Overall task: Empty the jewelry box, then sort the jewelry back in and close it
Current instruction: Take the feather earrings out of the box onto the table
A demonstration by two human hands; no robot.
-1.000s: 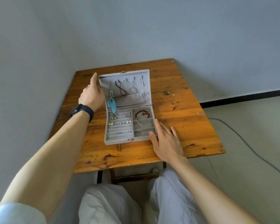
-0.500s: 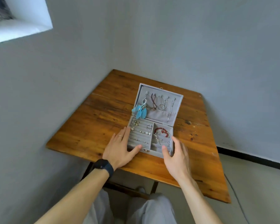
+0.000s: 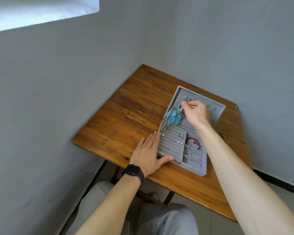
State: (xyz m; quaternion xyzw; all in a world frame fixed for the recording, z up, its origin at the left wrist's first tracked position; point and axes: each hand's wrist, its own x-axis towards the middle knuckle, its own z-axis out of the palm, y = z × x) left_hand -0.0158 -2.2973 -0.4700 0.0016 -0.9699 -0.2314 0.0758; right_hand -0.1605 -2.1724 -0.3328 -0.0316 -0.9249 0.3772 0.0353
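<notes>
A grey jewelry box (image 3: 194, 169) lies open on the wooden table (image 3: 134, 116), its lid (image 3: 217, 108) standing up at the back. My right hand (image 3: 196, 114) is raised in front of the lid and pinches the top of a necklace with blue feathers (image 3: 173, 118). My left hand (image 3: 148, 154) rests flat on the table against the box's left side, thumb along the front corner. Earrings and rings (image 3: 174, 141) sit in the ribbed slots. A red bead bracelet (image 3: 194, 142) lies in the right compartment. My right hand hides most of the lid's hooks.
The table stands in a corner between two grey walls. Bare wood lies to the left of the box and behind it. A white window ledge (image 3: 41, 16) is high on the left. My knees are under the table's near edge.
My right hand left the box's front right corner and rose to the lid, taking hold of the feather necklace. My left hand stays at the box's left side. The view swung right.
</notes>
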